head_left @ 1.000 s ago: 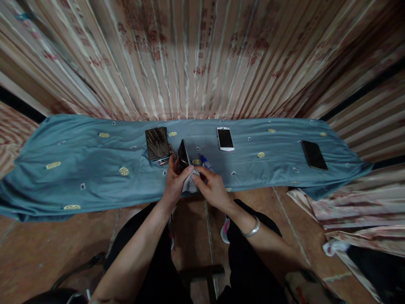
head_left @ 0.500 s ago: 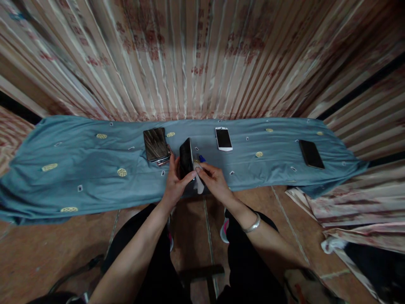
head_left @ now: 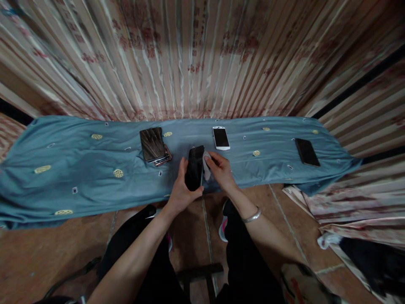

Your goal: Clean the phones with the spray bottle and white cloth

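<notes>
Black smartphone (head_left: 193,171): gripped in the left hand (head_left: 182,192), above the blue printed sheet (head_left: 88,169), its long axis running roughly from six to twelve o'clock.
Left hand: fingers and thumb closed about the phone's sides; the nearer hand, with the phone at one o'clock.
Right hand (head_left: 222,171): pinching a gray cloth (head_left: 206,165), the phone at nine o'clock (whether cloth and edge touch is unclear).
White smartphone (head_left: 221,138): on the sheet, at twelve o'clock from the right hand.

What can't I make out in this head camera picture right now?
In the head view:
- Far face of the held phone: turned away.
- Part of the cloth: behind the right hand.
- Lower items: mostly under the stack's top item.
- Dark heap: cut off by the right edge.
</notes>
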The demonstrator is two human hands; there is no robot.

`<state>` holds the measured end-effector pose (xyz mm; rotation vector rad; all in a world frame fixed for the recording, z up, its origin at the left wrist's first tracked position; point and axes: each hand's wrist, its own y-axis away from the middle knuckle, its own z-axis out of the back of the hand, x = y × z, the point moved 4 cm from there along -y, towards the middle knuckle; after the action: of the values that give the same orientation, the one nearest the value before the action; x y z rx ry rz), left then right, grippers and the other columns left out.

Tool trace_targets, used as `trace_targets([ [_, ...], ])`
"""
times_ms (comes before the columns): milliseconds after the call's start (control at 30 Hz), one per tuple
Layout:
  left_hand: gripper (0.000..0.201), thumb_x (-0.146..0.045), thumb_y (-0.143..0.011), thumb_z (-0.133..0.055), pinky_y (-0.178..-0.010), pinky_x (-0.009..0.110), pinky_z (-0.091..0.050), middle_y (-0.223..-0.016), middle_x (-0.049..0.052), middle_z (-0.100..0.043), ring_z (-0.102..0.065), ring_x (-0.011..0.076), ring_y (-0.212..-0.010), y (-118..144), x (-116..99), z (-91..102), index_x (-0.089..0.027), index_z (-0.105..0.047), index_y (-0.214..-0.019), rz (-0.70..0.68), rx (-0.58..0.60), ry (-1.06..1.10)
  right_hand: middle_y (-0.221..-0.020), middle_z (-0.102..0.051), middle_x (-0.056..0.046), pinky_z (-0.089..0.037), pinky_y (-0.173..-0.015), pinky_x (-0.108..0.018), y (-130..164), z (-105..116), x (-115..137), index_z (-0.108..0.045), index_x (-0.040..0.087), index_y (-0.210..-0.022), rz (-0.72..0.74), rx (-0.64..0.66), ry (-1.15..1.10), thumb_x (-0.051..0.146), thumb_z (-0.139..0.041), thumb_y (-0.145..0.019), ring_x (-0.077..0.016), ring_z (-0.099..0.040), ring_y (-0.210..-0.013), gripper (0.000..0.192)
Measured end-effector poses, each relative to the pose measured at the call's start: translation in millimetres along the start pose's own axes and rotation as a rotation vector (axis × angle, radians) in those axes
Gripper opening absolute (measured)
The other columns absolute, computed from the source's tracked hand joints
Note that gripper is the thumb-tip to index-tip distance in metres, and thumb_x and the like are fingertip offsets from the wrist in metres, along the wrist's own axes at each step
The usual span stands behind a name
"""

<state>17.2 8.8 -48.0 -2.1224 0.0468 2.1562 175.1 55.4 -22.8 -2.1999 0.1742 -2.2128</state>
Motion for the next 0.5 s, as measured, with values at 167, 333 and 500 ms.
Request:
trace_targets([
  [167, 0.119, -0.017, -0.059, -0.081, -0.129, 0.051, -0.014, -0.167, 0.02, -0.03, -0.025, 0.0346, -0.157, 6, -8, -8.8, -0.018, -0.021, -0.161, -0.039, 0.07, -0.093, -0.084, -0.072, 0.001, -0.05, -0.07, -0.03, -9, 12, -4, -0.074, 0.024, -0.094, -0.098, -0.072, -0.168, 0.054, -0.075, -0.072, -0.0175, -0.063, -0.076, 0.037],
  [333, 0.117, -0.014, -0.059, -0.079, -0.129, 0.051, -0.014, -0.168, 0.021, -0.029, -0.024, 0.0357, -0.157, 13, -15, -15.6, -0.017, -0.022, -0.162, -0.068, 0.132, -0.135, -0.084, -0.076, -0.001, -0.054, -0.074, -0.032, -15, 24, -11, -0.073, 0.024, -0.082, -0.239, -0.108, -0.326, 0.044, -0.079, -0.067, -0.0207, -0.068, -0.083, 0.027],
  [500, 0.117, -0.011, -0.059, -0.077, -0.129, 0.054, -0.015, -0.167, 0.02, -0.032, -0.026, 0.0371, -0.157, 18, -19, -18.6, -0.018, -0.023, -0.162, -0.096, 0.165, -0.149, -0.089, -0.078, -0.002, -0.057, -0.08, -0.035, -19, 28, -18, -0.073, 0.024, -0.081, -0.284, -0.076, -0.396, 0.035, -0.076, -0.065, -0.022, -0.071, -0.088, 0.02],
])
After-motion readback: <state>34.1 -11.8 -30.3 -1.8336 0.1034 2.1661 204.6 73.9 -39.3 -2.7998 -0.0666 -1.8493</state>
